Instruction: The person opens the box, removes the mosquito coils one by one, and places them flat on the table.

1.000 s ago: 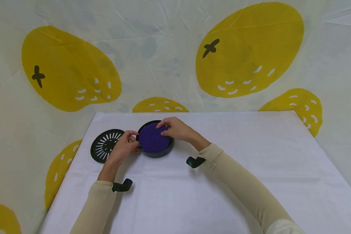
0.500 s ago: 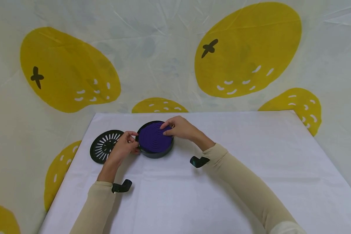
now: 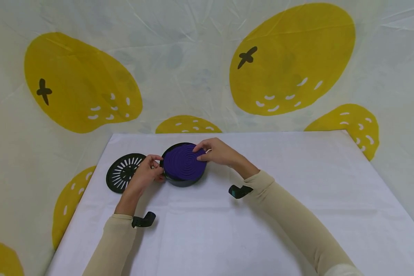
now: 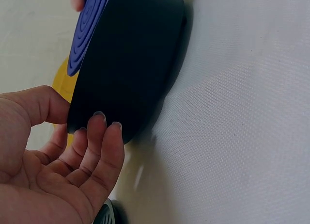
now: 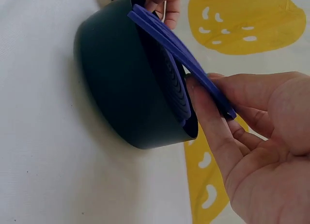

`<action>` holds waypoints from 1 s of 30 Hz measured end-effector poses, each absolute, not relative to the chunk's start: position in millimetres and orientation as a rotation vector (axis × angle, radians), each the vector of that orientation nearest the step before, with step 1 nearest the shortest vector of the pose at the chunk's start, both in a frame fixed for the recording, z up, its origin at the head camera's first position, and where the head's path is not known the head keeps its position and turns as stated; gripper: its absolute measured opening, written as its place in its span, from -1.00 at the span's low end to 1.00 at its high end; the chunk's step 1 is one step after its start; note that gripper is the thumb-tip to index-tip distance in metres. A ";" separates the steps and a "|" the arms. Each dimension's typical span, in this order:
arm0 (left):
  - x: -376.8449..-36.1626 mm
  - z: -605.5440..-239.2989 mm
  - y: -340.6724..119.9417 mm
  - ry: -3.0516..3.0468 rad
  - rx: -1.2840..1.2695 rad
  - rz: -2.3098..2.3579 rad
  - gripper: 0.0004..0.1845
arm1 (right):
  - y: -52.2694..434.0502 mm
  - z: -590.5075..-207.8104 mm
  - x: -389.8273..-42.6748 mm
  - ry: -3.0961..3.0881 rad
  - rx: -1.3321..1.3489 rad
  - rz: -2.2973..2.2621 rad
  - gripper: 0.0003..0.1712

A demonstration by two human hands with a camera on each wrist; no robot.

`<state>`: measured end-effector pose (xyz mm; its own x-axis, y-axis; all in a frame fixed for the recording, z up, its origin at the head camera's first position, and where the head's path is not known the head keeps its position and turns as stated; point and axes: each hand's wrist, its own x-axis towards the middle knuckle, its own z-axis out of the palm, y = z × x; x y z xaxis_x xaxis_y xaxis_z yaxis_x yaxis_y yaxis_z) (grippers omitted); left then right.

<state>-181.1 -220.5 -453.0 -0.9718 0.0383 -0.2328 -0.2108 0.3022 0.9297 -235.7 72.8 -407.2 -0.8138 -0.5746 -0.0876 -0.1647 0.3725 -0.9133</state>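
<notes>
My right hand (image 3: pixel 220 152) pinches the edge of a purple spiral mosquito coil (image 3: pixel 188 164). In the right wrist view this coil slants up out of a round dark green holder (image 5: pixel 126 88), one edge still overlapping the rim. Below it, another purple coil (image 5: pixel 180 95) shows inside the holder. My left hand (image 3: pixel 146 170) grips the holder's left side. Seen from the left wrist, the thumb lies at the rim and the fingertips (image 4: pixel 98 118) rest against the outer wall. The holder stands on the white cloth.
A round dark lid (image 3: pixel 119 178) with radial slots lies on the white-covered table (image 3: pixel 200 230), left of the holder and partly behind my left hand. A cloth backdrop (image 3: pixel 193 76) with yellow fruit prints rises beyond the table's back edge.
My right hand has moved a little to the right, drawing the pinched mosquito coil over the holder's right rim. My left hand keeps its grip on the holder.
</notes>
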 end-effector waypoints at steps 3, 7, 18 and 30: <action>-180.5 -452.8 -220.4 2.359 -0.153 1.733 -0.50 | 75.3 -409.1 -234.8 2.225 -0.609 -1.464 -0.68; -179.7 -452.2 -220.1 2.358 -0.147 1.736 -0.50 | 78.4 -409.4 -233.1 2.200 -0.582 -1.506 -0.67; -178.3 -450.8 -220.6 2.342 -0.127 1.737 -0.46 | 84.3 -412.2 -232.3 2.177 -0.547 -1.557 -0.66; -180.2 -453.9 -221.6 2.357 -0.148 1.718 -0.49 | 95.8 -409.5 -231.2 2.211 -0.561 -1.575 -0.68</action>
